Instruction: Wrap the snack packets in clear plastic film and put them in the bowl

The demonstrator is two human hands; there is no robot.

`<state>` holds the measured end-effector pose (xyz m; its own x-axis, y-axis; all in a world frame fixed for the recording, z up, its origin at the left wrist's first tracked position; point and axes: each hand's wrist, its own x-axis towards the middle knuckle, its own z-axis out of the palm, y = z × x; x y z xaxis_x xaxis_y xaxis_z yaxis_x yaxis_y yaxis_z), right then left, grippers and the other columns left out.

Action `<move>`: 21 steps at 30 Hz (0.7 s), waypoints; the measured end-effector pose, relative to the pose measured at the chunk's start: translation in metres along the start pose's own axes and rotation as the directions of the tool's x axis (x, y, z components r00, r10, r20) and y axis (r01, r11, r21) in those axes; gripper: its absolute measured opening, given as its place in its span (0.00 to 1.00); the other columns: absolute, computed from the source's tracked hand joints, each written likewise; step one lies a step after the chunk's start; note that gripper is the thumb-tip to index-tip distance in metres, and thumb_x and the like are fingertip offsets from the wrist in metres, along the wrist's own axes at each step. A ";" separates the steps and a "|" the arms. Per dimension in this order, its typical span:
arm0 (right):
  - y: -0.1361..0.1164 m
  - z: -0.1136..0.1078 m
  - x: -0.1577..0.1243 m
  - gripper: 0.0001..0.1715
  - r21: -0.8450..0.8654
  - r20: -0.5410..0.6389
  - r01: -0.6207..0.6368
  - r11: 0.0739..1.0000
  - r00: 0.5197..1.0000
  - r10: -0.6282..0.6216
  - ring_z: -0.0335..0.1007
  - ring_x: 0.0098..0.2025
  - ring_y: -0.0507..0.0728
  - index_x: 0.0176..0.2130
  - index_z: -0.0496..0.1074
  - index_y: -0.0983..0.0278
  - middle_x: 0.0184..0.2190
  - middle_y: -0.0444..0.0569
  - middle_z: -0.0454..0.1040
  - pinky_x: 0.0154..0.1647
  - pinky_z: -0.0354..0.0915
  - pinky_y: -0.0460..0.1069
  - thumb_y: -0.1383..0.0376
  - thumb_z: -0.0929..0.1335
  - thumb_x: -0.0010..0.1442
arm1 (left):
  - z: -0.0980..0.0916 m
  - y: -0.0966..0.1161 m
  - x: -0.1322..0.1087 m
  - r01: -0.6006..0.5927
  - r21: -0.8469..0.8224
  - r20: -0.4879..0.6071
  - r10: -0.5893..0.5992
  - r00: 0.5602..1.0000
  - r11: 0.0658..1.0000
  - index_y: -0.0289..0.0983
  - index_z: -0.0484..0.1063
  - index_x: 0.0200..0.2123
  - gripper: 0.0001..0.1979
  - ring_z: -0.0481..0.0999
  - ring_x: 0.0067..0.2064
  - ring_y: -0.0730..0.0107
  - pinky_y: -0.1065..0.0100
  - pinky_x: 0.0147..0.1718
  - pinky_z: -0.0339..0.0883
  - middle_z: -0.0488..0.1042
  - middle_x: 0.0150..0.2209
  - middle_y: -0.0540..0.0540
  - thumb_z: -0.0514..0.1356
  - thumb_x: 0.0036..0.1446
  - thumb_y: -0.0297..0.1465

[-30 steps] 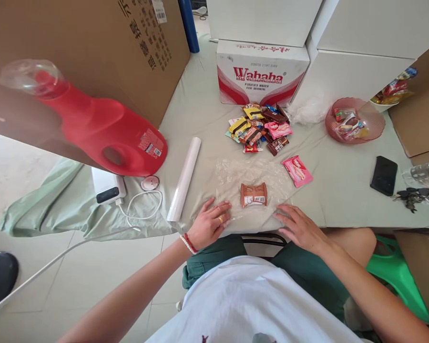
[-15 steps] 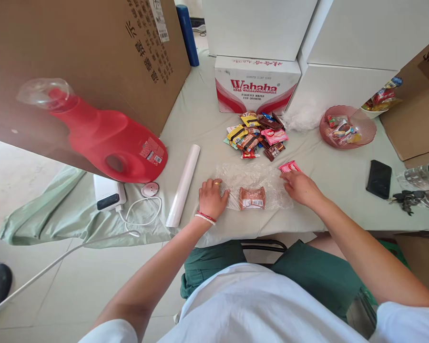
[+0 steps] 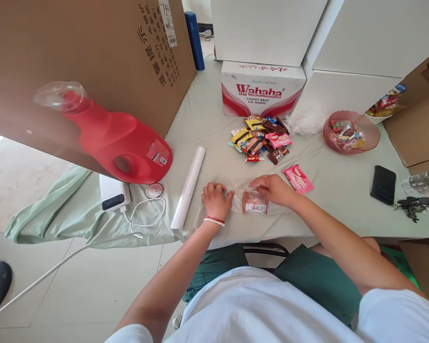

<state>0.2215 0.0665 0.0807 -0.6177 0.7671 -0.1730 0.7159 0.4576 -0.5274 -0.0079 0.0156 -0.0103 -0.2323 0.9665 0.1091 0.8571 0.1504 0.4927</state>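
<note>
A brown snack packet [image 3: 255,202] with a white label lies on crinkled clear plastic film [image 3: 237,202] near the table's front edge. My left hand [image 3: 216,199] rests on the film's left part, fingers bent downward and thumb apart. With my right hand [image 3: 271,189] I pinch the film just above the packet, its fingertips partly covering the packet's upper right. Right of that hand lies a pink wafer packet [image 3: 298,179], untouched. Beyond the hands is a pile of mixed snack packets [image 3: 259,139].
A white roll [image 3: 188,188] lies left of my hands, beside a red detergent bottle [image 3: 125,138] and a white power bank [image 3: 114,192]. At the back stands a Wahaba-style printed carton [image 3: 262,90]. Rightward are a pink bowl [image 3: 370,138], a black phone [image 3: 383,183] and keys [image 3: 411,205].
My right hand has left the pink wafer packet and moved left to the film above the brown packet. The film's edge is drawn up over it. My left hand stays nearly in place.
</note>
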 end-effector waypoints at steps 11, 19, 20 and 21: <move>-0.022 0.035 -0.061 0.23 -0.168 -0.068 0.130 0.977 0.987 -0.143 0.72 0.50 0.60 0.56 0.79 0.55 0.47 0.52 0.78 0.49 0.70 0.53 0.68 0.60 0.73 | -0.012 -0.009 0.000 -0.225 -0.351 0.066 0.263 0.962 0.909 0.41 0.60 0.68 0.40 0.77 0.49 0.60 0.53 0.55 0.68 0.78 0.46 0.45 0.53 0.50 0.19; 0.003 -0.002 0.000 0.55 -0.036 -0.105 -0.090 0.995 0.991 0.085 0.63 0.62 0.68 0.76 0.55 0.64 0.51 0.55 0.77 0.62 0.63 0.60 0.72 0.74 0.55 | -0.016 -0.007 -0.002 -0.361 -0.190 0.147 0.390 0.909 0.913 0.41 0.75 0.56 0.35 0.73 0.47 0.54 0.55 0.48 0.65 0.76 0.36 0.44 0.53 0.45 0.16; 0.007 -0.005 0.005 0.52 -0.002 -0.050 -0.097 0.995 0.994 0.097 0.66 0.58 0.66 0.74 0.59 0.64 0.46 0.52 0.78 0.59 0.65 0.57 0.72 0.74 0.54 | -0.016 -0.007 -0.002 -0.361 -0.174 0.144 0.387 0.911 0.916 0.40 0.75 0.54 0.33 0.73 0.47 0.54 0.55 0.48 0.65 0.76 0.36 0.44 0.53 0.45 0.16; 0.009 -0.006 0.007 0.45 0.011 -0.022 -0.087 0.996 0.996 0.087 0.68 0.54 0.64 0.70 0.65 0.64 0.41 0.50 0.78 0.56 0.66 0.55 0.73 0.73 0.55 | -0.016 -0.006 -0.002 -0.357 -0.154 0.143 0.379 0.914 0.921 0.40 0.75 0.52 0.31 0.73 0.47 0.53 0.54 0.48 0.65 0.76 0.36 0.44 0.53 0.45 0.15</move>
<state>0.2260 0.0789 0.0798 -0.5456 0.8138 -0.2004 0.7634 0.3839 -0.5195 -0.0200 0.0091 -0.0003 0.1783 0.9705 0.1625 0.8015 -0.2390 0.5482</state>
